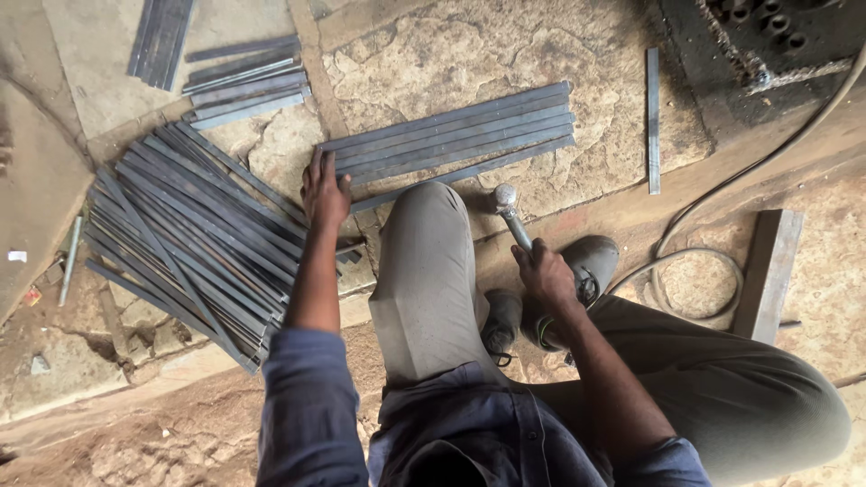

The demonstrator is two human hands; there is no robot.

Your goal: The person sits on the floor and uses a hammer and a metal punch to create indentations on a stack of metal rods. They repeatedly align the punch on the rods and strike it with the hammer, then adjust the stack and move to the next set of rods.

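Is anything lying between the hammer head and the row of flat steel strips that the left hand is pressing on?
Nothing visible does. The hammer, gripped in the right hand, has its head just below the near strip of the row of flat steel strips, with only bare stone floor between. The left hand rests on the row's left end, off to the side.

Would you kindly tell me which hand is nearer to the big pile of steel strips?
Left. The left hand rests by the pile; the right hand holds a hammer beyond the knee.
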